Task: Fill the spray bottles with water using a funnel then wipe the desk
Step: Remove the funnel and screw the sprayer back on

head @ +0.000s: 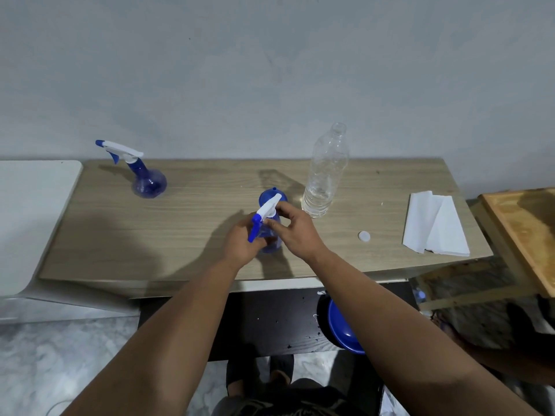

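A blue spray bottle (271, 240) with a white and blue trigger head stands at the middle of the wooden desk (195, 223). My left hand (243, 244) wraps its body from the left. My right hand (292, 228) grips the white collar of its spray head. Just behind it lies a blue funnel (267, 196), mostly hidden. A second blue spray bottle (144, 175) stands at the desk's back left, head on. An uncapped clear water bottle (326, 172), nearly empty, stands to the right. Folded white paper towels (434, 226) lie at the far right.
A small white cap (364, 236) lies between the water bottle and the towels. A white surface (30, 217) adjoins the desk on the left, a wooden tray (528, 232) on the right. A blue bowl (342, 328) sits below the desk's front edge.
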